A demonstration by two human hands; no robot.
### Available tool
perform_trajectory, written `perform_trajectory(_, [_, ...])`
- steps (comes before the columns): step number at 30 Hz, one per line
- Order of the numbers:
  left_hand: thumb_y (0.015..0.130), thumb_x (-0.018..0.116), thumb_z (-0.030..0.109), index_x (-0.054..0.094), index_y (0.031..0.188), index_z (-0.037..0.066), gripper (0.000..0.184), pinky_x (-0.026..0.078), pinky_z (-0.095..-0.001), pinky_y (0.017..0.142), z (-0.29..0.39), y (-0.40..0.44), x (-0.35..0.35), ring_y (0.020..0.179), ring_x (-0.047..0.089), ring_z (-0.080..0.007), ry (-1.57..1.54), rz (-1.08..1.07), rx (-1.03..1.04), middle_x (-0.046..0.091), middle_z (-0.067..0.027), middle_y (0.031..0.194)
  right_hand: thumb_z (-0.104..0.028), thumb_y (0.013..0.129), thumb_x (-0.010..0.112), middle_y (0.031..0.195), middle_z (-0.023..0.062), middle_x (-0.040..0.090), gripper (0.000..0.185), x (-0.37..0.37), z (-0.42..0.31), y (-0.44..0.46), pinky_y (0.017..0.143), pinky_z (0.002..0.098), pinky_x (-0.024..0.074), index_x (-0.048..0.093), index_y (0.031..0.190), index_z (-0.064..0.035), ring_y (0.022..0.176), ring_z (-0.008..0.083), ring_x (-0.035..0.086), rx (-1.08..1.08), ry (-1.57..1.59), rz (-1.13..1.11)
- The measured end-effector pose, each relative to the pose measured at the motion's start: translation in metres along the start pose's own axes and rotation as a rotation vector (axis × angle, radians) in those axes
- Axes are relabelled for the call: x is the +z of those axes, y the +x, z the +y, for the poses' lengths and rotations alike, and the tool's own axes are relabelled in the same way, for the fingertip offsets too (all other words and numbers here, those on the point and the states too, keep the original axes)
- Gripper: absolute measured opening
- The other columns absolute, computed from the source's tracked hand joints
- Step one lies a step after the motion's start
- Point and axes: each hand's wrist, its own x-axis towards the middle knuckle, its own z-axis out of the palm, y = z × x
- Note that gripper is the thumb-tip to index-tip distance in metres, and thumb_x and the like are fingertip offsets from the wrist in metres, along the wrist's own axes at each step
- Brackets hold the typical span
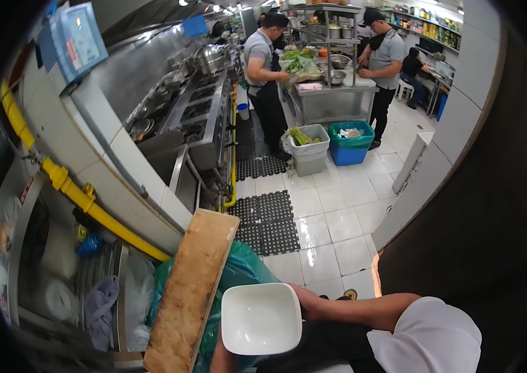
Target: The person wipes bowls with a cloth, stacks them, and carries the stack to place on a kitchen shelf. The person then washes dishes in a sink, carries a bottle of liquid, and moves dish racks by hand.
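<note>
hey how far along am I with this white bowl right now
Already done, it seems: the white bowl is picked up, and its inside looks empty.

In hand: your right hand grips its side; your left forearm reaches in beside it, that hand mostly hidden. The long board and green bag are nearby.

Left: the bowl is held up, so probably setting it down; anything beyond that, I can't tell.

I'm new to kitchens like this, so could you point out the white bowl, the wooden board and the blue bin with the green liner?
White bowl [261,319]: head view, its inside bottom.
Wooden board [192,291]: head view, middle of its broad face.
Blue bin [348,156]: head view, its front wall.
</note>
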Motion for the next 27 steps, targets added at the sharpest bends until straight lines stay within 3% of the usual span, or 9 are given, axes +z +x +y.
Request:
perform_trajectory(6, [0.093,0.045,0.034,0.048,0.123,0.004,0.042,0.049,-0.0382,0.087,0.0,0.05,0.049,0.101,0.058,-0.0246,0.081,-0.055,-0.1,0.058,-0.0123,0.113,-0.04,0.093,0.04,0.117,0.0046,0.058,0.043,-0.013,-0.015,-0.016,0.093,0.0356,0.0419,0.051,0.122,-0.0094,0.106,0.0172,0.054,-0.009,0.06,-0.25])
perform_trajectory(10, [0.093,0.045,0.034,0.049,0.122,0.004,0.042,0.049,-0.038,0.086,-0.002,0.096,0.099,0.101,0.058,-0.0245,0.15,-0.084,-0.138,0.058,-0.0123,0.113,-0.035,0.093,0.041,0.132,0.0047,0.045,0.053,-0.02,-0.073,-0.047,0.096,0.0352,0.0401,0.035,0.136,-0.0058,0.117,0.0157,0.047,0.002,-0.089,-0.425])
perform_trajectory(11, [0.093,0.045,0.034,0.049,0.122,0.004,0.042,0.049,-0.0379,0.086,-0.003,0.107,0.112,0.101,0.058,-0.0244,0.167,-0.092,-0.152,0.058,-0.0123,0.113,-0.035,0.093,0.042,0.139,0.0055,0.037,0.06,-0.045,-0.07,-0.026,0.101,0.0335,0.035,0.024,0.142,-0.0062,0.124,0.0155,0.04,-0.062,-0.099,-0.552])
perform_trajectory(17, [0.093,0.045,0.034,0.049,0.121,0.004,0.041,0.049,-0.0376,0.086,-0.014,0.162,0.188,0.1,0.059,-0.0243,0.27,-0.138,-0.201,0.058,-0.0122,0.111,-0.044,0.094,0.038,0.143,0.0089,0.03,0.065,-0.111,-0.099,0.002,0.105,0.0322,0.0284,0.018,0.143,-0.0055,0.128,0.0177,0.034,-0.201,-0.09,-0.539])
perform_trajectory(23, [0.093,0.045,0.034,0.05,0.12,0.004,0.041,0.049,-0.0373,0.085,-0.023,0.204,0.244,0.098,0.059,-0.0242,0.332,-0.189,-0.247,0.059,-0.0121,0.11,-0.05,0.092,0.041,0.143,0.0112,0.03,0.074,-0.116,-0.184,-0.038,0.106,0.0321,0.0266,0.016,0.143,-0.003,0.129,0.0187,0.032,-0.431,-0.204,-0.736])
perform_trajectory(27, [0.093,0.045,0.034,0.05,0.12,0.004,0.04,0.049,-0.0371,0.085,-0.031,0.242,0.27,0.098,0.059,-0.0241,0.327,-0.215,-0.291,0.059,-0.0121,0.11,-0.046,0.093,0.043,0.14,0.0103,0.035,0.067,-0.156,-0.226,-0.031,0.102,0.0323,0.0309,0.021,0.143,-0.0081,0.126,0.0192,0.036,-0.329,-0.53,-0.554])
